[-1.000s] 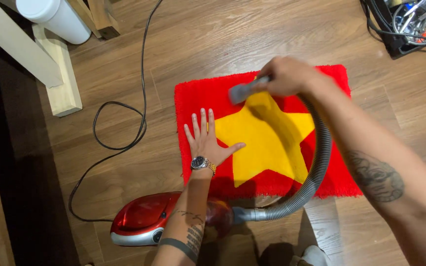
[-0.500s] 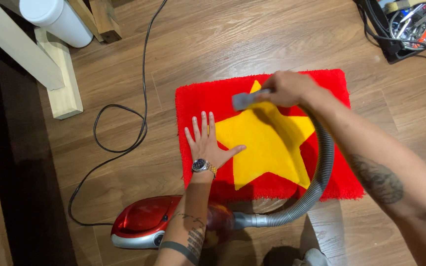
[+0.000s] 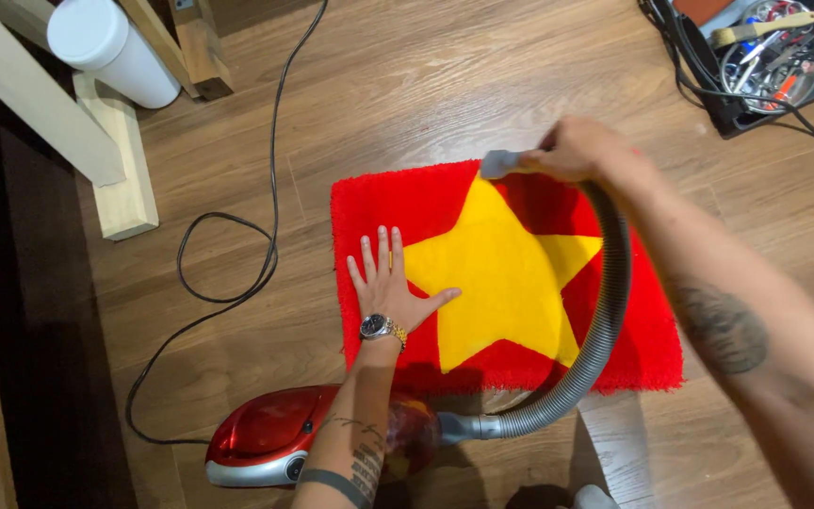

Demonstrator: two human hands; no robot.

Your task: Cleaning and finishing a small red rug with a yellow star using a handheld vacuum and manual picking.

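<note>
Both hands are at work on a small red rug (image 3: 388, 203) with a big yellow star (image 3: 506, 273), lying flat on a wooden floor (image 3: 445, 85). Left hand (image 3: 390, 287) rests palm down on the rug's near-left part, fingers spread wide and pointing away from the body, thumb reaching onto the star; a wristwatch (image 3: 381, 328) sits on that wrist. Right hand (image 3: 581, 149) is closed around the end of a grey ribbed vacuum hose (image 3: 605, 320), with the grey nozzle (image 3: 499, 164) sticking out toward the left and touching the rug's far edge, just above the star's top point.

So the rug lies directly under and between the two hands, its longer side running left to right. The left hand is the nearer one, holding the rug down; the right hand is farther out, at the rug's far edge.

From the right hand the hose curves back toward the body, across the rug's right side, and joins a red vacuum cleaner (image 3: 270, 438) on the floor beside the left forearm. A black power cord (image 3: 237, 273) loops across the floor left of the left hand. Beyond that, far left, stand a white cylinder (image 3: 110, 47) and pale wooden beams (image 3: 120, 179). Past the right hand, a black tray of tools (image 3: 765, 57) sits in the far corner.
</note>
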